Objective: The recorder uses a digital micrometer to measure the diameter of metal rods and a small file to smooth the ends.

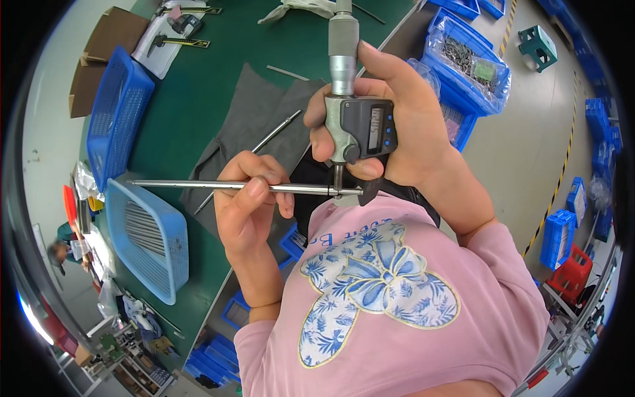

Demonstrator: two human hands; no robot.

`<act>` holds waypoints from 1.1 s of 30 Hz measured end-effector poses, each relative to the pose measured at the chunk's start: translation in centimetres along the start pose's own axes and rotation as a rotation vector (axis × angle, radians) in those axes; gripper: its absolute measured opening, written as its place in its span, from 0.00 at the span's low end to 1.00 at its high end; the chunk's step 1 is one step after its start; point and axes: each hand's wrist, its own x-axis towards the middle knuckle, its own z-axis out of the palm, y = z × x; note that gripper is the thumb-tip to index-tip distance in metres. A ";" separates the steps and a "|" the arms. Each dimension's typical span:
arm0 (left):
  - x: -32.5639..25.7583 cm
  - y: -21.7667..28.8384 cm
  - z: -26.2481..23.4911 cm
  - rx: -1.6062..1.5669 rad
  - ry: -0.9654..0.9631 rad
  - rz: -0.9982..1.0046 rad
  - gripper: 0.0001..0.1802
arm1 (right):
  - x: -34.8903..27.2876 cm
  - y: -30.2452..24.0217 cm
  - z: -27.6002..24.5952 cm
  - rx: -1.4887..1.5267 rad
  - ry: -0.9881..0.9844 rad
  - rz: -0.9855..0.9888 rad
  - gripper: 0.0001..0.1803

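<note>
The left hand grasps a thin metal rod at frame centre, holding it level so its right end sits between the measuring faces. The right hand clenches a digital micrometer upright, display facing the wearer for reading. Below left, a blue basket of similar rods stands on the green bench.

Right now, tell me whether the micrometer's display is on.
Cannot tell: the micrometer display looks pale grey, its surface too small to judge.
</note>
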 end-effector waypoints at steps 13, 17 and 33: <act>-0.1 0.2 0.1 0.019 0.018 0.007 0.12 | -0.2 0.1 0.6 -0.072 0.059 -0.009 0.41; -0.1 0.3 0.3 0.023 0.015 0.007 0.12 | -0.5 0.1 0.7 -0.136 0.068 -0.047 0.39; 0.1 0.2 0.4 -0.017 -0.015 -0.012 0.12 | -0.7 0.2 0.5 -0.072 0.062 -0.077 0.40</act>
